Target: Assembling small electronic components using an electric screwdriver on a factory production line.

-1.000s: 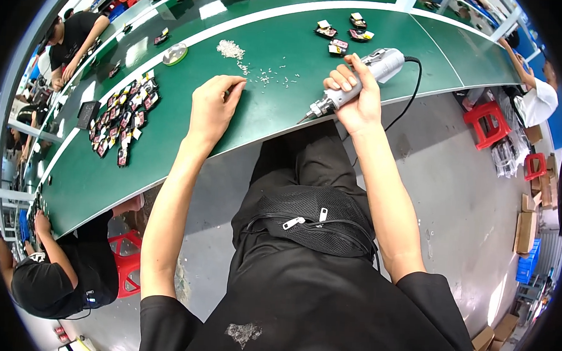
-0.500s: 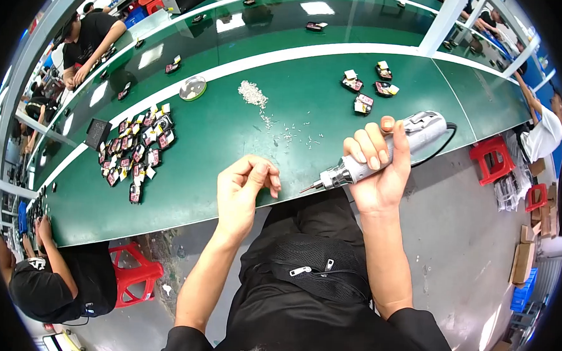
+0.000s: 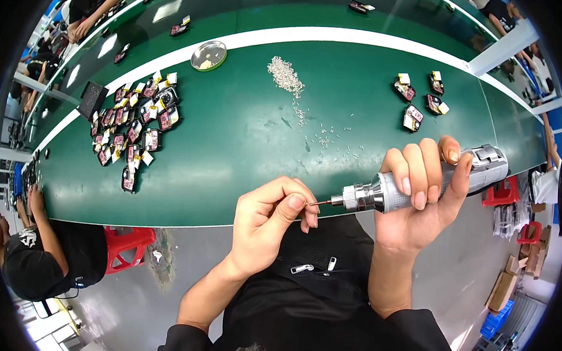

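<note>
My right hand (image 3: 425, 194) is wrapped around a grey electric screwdriver (image 3: 396, 192), which lies nearly level with its thin bit pointing left. At the tip of that bit, the thumb and fingers of my left hand (image 3: 269, 220) are pinched together. Whatever they hold there is too small or hidden to make out. Beyond my hands, a heap of small pale screws (image 3: 285, 75) trails toward me across the green table. On the left lies a cluster of small black devices (image 3: 134, 131) with pink and yellow-white parts, and a few similar devices (image 3: 413, 117) sit apart at the right.
A round metal dish (image 3: 209, 55) stands near the white strip at the table's far side, with a black box (image 3: 92, 100) farther left. Another person (image 3: 39, 253) sits at the left by a red stool (image 3: 127, 249). A metal post (image 3: 503, 50) rises at the right.
My left hand and the screwdriver have come together, so the bit tip now meets my pinched fingers. The view has shifted, and the screwdriver now lies more level.
</note>
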Demonstrator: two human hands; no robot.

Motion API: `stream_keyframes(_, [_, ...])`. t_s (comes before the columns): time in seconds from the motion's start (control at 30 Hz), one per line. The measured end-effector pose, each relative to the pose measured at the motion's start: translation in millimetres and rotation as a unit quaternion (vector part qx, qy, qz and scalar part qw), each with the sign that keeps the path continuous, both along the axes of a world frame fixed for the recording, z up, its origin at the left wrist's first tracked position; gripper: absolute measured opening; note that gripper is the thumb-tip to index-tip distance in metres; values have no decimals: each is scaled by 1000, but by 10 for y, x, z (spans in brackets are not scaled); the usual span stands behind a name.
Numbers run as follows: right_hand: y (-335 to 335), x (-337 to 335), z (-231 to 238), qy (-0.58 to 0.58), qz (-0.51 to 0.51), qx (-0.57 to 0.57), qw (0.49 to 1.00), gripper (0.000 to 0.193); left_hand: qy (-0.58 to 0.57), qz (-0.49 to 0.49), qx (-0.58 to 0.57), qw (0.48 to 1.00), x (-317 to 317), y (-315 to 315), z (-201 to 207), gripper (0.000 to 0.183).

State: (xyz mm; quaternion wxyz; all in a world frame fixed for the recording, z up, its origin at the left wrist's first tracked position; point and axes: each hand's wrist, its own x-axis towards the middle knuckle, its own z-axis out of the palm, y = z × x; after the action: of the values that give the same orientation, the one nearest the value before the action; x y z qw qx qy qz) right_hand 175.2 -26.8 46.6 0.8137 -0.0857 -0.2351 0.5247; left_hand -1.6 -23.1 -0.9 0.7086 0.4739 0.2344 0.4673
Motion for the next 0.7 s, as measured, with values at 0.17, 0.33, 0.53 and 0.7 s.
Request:
stream_keyframes(0.17, [13, 56, -50, -9, 0, 5, 1000, 20, 12, -20, -8, 1000, 46, 28, -35, 23])
stream_keyframes(0.33, [4, 147, -116, -33, -18, 10, 999, 21, 50, -16, -7, 999, 134, 55, -47, 21])
stream_keyframes(0.53, [-3, 283, -146, -74, -54, 17, 996, 21, 186, 34, 99, 977, 310, 95, 11, 12])
stream_keyframes(0.7, [42, 373, -191, -53, -57, 5, 997, 20, 201, 31, 109, 973, 419, 164, 10, 7])
